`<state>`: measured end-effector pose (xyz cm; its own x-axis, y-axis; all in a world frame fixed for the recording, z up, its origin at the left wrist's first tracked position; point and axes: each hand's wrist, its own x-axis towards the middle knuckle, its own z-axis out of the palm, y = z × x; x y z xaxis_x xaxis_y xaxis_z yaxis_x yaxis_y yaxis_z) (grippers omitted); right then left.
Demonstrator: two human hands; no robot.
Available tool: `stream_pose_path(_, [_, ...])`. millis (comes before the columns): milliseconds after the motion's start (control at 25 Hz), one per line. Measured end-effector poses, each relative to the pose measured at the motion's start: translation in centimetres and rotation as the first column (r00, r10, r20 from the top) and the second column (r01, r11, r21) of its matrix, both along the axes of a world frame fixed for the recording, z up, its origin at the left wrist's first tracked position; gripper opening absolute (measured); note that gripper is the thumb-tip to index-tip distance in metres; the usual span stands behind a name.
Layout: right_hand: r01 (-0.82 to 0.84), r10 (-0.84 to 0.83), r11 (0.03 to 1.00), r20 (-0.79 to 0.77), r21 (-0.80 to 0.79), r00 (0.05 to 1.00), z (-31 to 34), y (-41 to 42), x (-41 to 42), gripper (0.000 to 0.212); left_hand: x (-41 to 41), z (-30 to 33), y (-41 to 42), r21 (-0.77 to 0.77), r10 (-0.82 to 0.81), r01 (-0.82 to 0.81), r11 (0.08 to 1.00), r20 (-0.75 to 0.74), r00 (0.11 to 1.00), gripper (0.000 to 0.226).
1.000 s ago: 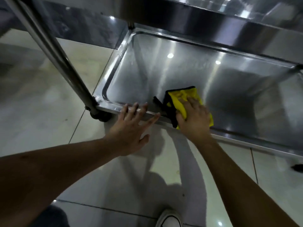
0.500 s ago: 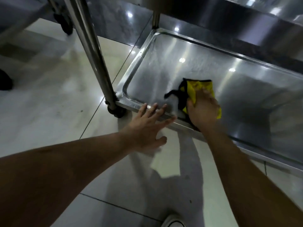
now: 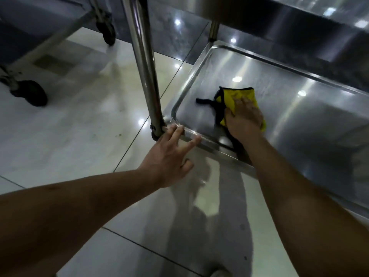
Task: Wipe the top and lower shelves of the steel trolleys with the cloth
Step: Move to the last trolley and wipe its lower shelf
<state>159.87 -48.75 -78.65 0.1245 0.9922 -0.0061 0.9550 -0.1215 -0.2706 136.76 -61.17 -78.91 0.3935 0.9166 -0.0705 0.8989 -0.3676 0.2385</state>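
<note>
The steel trolley's lower shelf (image 3: 299, 120) is a shallow tray with a raised rim, just above the floor. A yellow cloth with black edging (image 3: 238, 95) lies on it near the front left corner. My right hand (image 3: 244, 118) presses flat on the cloth, fingers spread over it. My left hand (image 3: 169, 154) rests open with its fingertips on the shelf's front rim, beside the upright steel post (image 3: 145, 62). The top shelf (image 3: 299, 15) overhangs at the upper right.
A second trolley (image 3: 40, 27) stands at the upper left with black caster wheels (image 3: 30, 92) on the pale glossy tile floor (image 3: 69, 136). A dark tiled wall base runs behind the shelf. A shoe tip shows at the bottom edge.
My right hand slid the cloth from the front rim farther into the shelf. My left hand moved left along the rim toward the post. The view shifted left.
</note>
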Motion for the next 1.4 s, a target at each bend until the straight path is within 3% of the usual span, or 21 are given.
stream_pose_path(120, [0.029, -0.029, 1.000, -0.014, -0.011, 0.999, -0.1, 1.9, -2.8, 0.055, -0.9, 0.6, 0.4, 0.008, 0.013, -0.014, 1.000, 0.120, 0.993, 0.079])
stream_pose_path(240, [-0.322, 0.319, 0.940, 0.047, 0.112, 0.947, -1.3, -2.6, -5.3, 0.051, -2.5, 1.1, 0.7, 0.001, -0.048, 0.048, 0.999, 0.129, 0.990, 0.075])
stream_pose_path(280, [-0.367, 0.364, 0.923, 0.048, 0.116, 0.930, -0.9, -1.6, -5.2, 0.050, -2.9, 1.1, 0.8, 0.012, -0.053, 0.052, 0.999, 0.147, 0.988, 0.071])
stream_pose_path(440, [-0.096, 0.097, 0.995, -0.034, 0.025, 0.995, 0.1, 6.5, -6.5, 0.049, -3.0, 0.7, 0.6, 0.031, -0.055, 0.050, 0.998, 0.174, 0.983, 0.069])
stream_pose_path(480, [-0.104, 0.104, 0.995, -0.044, 0.007, 0.994, 0.0, 6.7, -7.7, 0.050, -3.0, 0.7, 0.6, 0.022, -0.054, 0.050, 0.998, 0.172, 0.984, 0.070])
stream_pose_path(600, [-0.369, 0.377, 0.925, -0.100, 0.090, 0.921, -0.3, 1.7, -10.4, 0.049, -3.2, 1.1, 0.6, -0.015, -0.014, 0.017, 1.000, 0.179, 0.984, 0.072])
stream_pose_path(680, [-0.435, 0.450, 0.891, -0.119, 0.129, 0.885, 0.0, -1.9, -8.4, 0.048, -3.0, 1.3, 0.5, -0.011, -0.006, 0.008, 1.000, 0.156, 0.988, 0.068])
stream_pose_path(960, [-0.149, 0.166, 0.980, -0.129, 0.134, 0.978, 0.6, -14.7, 4.6, 0.063, 0.6, 2.3, 0.1, 0.094, 0.092, -0.083, 0.992, -0.093, 0.991, 0.038])
stream_pose_path(1080, [0.135, -0.121, 0.981, -0.109, 0.139, 0.987, 1.1, -19.3, 12.9, 0.068, 3.9, 2.2, -0.3, 0.158, 0.120, -0.096, 0.983, -0.147, 0.982, 0.045])
stream_pose_path(1160, [0.211, -0.197, 0.968, -0.105, 0.137, 0.975, 1.1, -21.1, 15.7, 0.071, 8.1, 1.1, -1.5, 0.144, -0.062, 0.079, 0.986, -0.121, 0.991, 0.065])
stream_pose_path(1280, [0.147, -0.145, 0.986, -0.035, 0.075, 0.989, 1.1, -21.1, 16.4, 0.057, 17.9, 0.3, -4.2, 0.115, -0.375, 0.371, 0.922, 0.019, 0.927, 0.072])
stream_pose_path(1400, [0.079, -0.078, 0.996, -0.013, 0.047, 0.997, 0.4, -21.7, 18.8, 0.053, 25.8, 0.1, -6.5, 0.156, -0.388, 0.362, 0.919, 0.198, 0.900, 0.064])
